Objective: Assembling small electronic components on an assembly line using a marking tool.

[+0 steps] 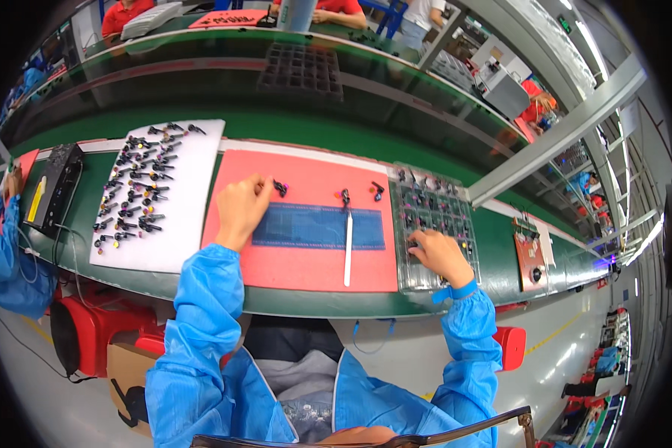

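My left hand (242,210) is closed over the pink mat (299,272), thumb and fingertips pressed together. Right beside its fingertips is a small black earbud-like part (280,189); whether they grip it I cannot make out. My right hand (442,257) is curled closed over a clear compartment tray (422,278) holding small black parts. What its fingertips hold, if anything, is hidden. Two more earbud-like parts (378,192) lie toward the mat's back right. A white stick-like tool (349,250) lies across a blue ruled pad (302,225), its far end near one part (345,196).
At left, a white foam board (183,231) carries many black parts, beside a black box (55,187) with cables. A metal post (552,134) rises past the tray. An orange-red board (529,257) sits farther right. A co-worker's blue sleeve (11,254) shows at far left.
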Tool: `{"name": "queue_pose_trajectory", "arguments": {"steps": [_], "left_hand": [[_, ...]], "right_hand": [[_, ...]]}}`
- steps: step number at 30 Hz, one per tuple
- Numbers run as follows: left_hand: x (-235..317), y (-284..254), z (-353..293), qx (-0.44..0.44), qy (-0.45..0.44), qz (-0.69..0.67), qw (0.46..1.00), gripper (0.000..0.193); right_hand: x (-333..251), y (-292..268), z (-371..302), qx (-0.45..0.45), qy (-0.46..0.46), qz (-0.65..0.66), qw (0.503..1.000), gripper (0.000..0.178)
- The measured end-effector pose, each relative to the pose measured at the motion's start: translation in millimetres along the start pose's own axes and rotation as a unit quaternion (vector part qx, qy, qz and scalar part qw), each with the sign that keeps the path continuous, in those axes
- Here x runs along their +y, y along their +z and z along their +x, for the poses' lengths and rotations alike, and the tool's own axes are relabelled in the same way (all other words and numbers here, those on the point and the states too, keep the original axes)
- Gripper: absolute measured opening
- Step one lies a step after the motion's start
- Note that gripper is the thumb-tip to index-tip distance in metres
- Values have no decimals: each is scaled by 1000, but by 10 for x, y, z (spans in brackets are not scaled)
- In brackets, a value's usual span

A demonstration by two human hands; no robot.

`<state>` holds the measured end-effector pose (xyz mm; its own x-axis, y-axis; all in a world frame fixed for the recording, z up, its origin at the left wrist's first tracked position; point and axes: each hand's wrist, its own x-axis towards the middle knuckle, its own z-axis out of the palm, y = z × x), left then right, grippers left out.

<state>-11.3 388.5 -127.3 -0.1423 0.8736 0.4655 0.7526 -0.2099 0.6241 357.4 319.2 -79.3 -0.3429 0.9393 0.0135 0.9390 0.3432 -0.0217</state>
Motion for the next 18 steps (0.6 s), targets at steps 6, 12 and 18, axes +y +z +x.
{"name": "queue_pose_trajectory", "arguments": {"steps": [6, 12, 18], "left_hand": [[-49, 91, -66, 4, 16, 5, 1000, 26], [-70, 59, -47, -8, 13, -6, 1000, 26], [-23, 132, -11, -4, 11, -8, 1000, 20]], "right_hand": [[-203, -349, 245, 71, -14, 94, 993, 12], [-1069, -368, 1021, 104, -105, 306, 940, 19], [-1137, 304, 1492, 173, -64, 223, 957, 30]]}}
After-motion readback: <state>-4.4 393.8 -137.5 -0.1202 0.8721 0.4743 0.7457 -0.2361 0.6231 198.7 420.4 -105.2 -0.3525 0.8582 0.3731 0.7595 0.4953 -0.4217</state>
